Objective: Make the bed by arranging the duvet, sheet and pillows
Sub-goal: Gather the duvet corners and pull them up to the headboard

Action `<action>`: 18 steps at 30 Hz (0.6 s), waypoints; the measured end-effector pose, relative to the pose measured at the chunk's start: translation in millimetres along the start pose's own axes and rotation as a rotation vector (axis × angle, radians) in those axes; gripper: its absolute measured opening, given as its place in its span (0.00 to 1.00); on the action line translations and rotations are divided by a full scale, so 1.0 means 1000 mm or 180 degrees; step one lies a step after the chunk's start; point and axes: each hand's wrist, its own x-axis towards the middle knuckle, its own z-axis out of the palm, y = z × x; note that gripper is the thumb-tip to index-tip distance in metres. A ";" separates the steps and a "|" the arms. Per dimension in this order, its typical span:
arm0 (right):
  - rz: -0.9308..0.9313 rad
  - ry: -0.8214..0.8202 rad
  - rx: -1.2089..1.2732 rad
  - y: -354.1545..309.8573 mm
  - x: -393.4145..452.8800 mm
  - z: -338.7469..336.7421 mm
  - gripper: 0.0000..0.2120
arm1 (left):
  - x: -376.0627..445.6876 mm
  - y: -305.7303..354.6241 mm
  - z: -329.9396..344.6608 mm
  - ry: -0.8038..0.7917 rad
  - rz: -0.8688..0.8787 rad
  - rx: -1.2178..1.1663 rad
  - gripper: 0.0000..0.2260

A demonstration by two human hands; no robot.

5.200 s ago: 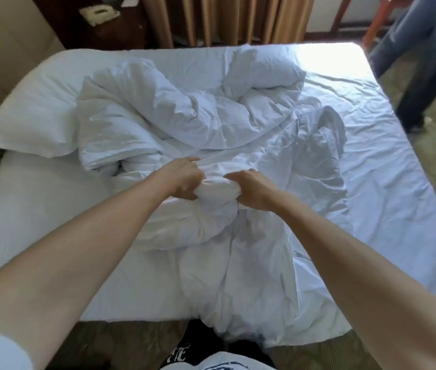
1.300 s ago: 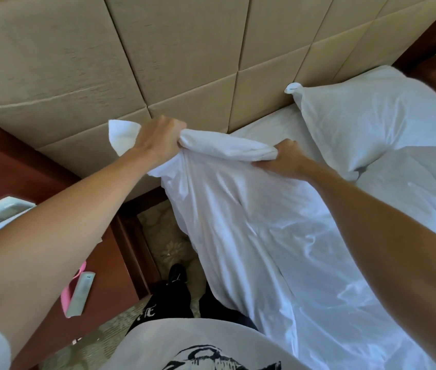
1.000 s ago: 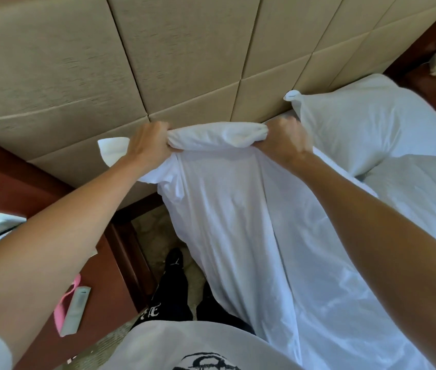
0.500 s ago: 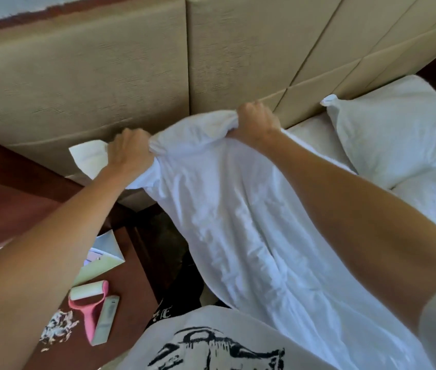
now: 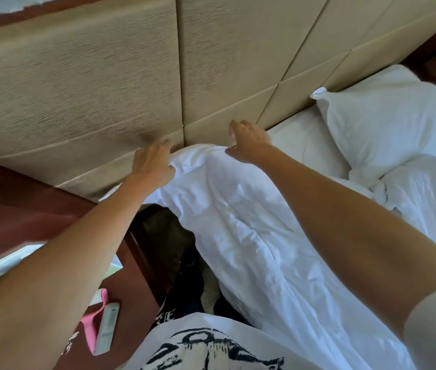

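Both hands (image 5: 201, 153) rest open on the duvet (image 5: 238, 209) beside the headboard (image 5: 104, 89)

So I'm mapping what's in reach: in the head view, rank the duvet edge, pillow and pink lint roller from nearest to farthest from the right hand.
1. Duvet edge, right under the right hand.
2. Pillow, to its right by the headboard.
3. Pink lint roller, far lower left on the nightstand.

White duvet (image 5: 251, 222) and pillow (image 5: 388, 121); beige, finely ribbed headboard (image 5: 91, 84); reddish-brown nightstand (image 5: 24, 209); pink lint roller (image 5: 92, 324).
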 end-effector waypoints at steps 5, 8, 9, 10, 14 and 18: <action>0.0251 -0.0007 -0.0010 0.039 -0.027 -0.011 0.11 | 0.009 0.044 0.004 -0.0178 0.0122 -0.0135 0.11; 0.0510 -0.0072 -0.0018 0.083 -0.052 -0.009 0.09 | 0.013 0.089 0.006 -0.0258 0.0291 -0.0235 0.10; 0.0595 -0.0107 -0.0030 0.100 -0.061 -0.008 0.08 | 0.015 0.105 0.008 -0.0297 0.0358 -0.0227 0.11; 0.0672 -0.0147 -0.0040 0.118 -0.070 -0.006 0.08 | 0.015 0.122 0.010 -0.0339 0.0424 -0.0216 0.11; 0.0980 -0.0170 0.0014 0.191 -0.101 0.001 0.10 | 0.022 0.192 0.020 -0.0442 0.0707 -0.0169 0.11; 0.1070 -0.0126 0.0149 0.256 -0.123 0.011 0.10 | 0.026 0.257 0.034 -0.0522 0.0914 -0.0197 0.10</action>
